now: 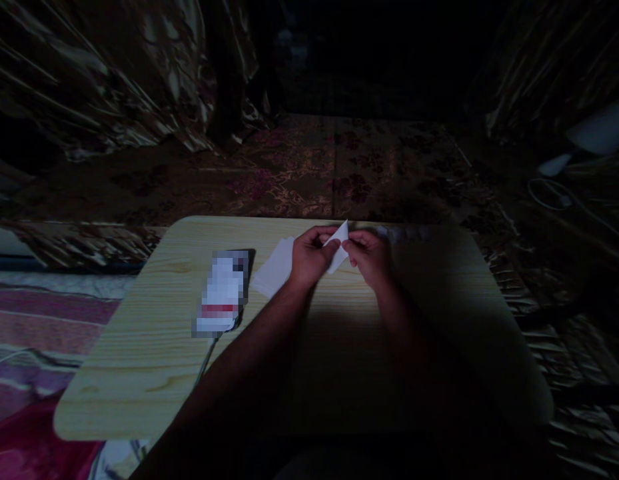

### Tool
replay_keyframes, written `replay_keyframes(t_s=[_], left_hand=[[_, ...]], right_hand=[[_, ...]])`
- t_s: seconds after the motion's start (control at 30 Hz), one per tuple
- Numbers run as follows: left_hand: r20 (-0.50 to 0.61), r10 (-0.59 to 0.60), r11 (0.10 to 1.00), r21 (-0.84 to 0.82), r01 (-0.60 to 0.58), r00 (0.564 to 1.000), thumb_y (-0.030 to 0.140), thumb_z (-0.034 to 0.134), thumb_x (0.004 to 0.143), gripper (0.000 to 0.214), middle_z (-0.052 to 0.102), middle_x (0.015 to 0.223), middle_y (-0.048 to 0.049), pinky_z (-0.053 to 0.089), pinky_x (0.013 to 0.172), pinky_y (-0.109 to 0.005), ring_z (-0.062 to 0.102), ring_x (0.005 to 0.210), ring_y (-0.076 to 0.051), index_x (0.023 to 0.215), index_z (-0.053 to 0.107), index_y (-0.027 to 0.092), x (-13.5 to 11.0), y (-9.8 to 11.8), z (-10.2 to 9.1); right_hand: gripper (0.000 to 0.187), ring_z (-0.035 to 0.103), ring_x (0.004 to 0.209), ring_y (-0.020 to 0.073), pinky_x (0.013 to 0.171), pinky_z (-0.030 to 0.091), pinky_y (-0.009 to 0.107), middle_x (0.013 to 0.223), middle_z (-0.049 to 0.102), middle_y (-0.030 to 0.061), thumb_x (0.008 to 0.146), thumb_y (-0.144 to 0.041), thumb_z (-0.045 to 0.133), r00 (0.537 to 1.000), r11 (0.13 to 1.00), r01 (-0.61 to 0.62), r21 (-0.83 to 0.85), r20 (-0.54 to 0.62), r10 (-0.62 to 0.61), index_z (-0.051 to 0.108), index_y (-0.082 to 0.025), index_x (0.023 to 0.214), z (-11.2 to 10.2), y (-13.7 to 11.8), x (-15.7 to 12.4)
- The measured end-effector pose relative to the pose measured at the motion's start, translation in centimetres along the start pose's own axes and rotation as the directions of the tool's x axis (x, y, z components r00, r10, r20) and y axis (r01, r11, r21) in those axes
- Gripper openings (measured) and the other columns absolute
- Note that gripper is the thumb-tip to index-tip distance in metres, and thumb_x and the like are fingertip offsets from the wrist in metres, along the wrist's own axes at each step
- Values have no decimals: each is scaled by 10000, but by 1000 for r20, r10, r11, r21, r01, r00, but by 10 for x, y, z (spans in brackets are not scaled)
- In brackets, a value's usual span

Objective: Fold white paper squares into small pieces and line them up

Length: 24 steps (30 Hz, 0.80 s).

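Both hands pinch a small folded piece of white paper [338, 248] above the far part of the wooden table [154, 360]. My left hand [310, 257] grips its left side, thumb on top. From the right, my right hand [368, 254] closes on the other edge with thumb and fingers. The paper rises to a pointed tip between them. Just left of my left hand lies a stack of white paper sheets [275, 268], partly covered by that hand. Small pale objects [406, 233], too dim to name, sit in a row beyond my right hand.
A phone-like device [222, 292], its screen blurred out, lies on the left of the table with a cable [206, 360] running toward me. Patterned cloth [309, 167] spreads behind the table. Striped bedding [44, 333] is at left; a white cable [549, 193] lies at right.
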<state>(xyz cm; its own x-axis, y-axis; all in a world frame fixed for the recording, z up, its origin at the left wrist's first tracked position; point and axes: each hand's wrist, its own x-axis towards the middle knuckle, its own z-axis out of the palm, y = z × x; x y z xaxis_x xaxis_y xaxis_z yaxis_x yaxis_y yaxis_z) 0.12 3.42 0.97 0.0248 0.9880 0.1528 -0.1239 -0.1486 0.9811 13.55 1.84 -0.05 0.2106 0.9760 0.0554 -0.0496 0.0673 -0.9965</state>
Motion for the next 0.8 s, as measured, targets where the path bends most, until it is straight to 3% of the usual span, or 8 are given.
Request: replay_keyframes(t_s=[0.17,0.4,0.8], left_hand=[[11,-30,999,-25,30,999,252,794,672,258,697,696,-4,471,539,-232,584,568,-111,913,750,174,0,1,1],[97,-46,997,-60,52,994,264,818,661,248,696,674,-5,462,535,-229,576,556,-103,886,758,180,-1,0,2],[139,-61,993,-96,75,988,233,822,669,260,694,674,-5,450,527,-209,575,545,-89,908,759,151,1,-4,0]], right_hand=[[255,420,423,77,404,316,229,540,558,-53,706,-385,737,1000,1000,-12,13,-9,12,666,-187,850,-1,-1,0],[224,398,432,73,414,283,224,481,486,-66,723,-377,712,1000,1000,-13,20,17,12,601,-190,671,-3,-6,0],[237,385,435,69,435,279,233,476,481,-73,725,-353,710,1000,999,-5,44,26,4,562,-193,631,-5,-4,0]])
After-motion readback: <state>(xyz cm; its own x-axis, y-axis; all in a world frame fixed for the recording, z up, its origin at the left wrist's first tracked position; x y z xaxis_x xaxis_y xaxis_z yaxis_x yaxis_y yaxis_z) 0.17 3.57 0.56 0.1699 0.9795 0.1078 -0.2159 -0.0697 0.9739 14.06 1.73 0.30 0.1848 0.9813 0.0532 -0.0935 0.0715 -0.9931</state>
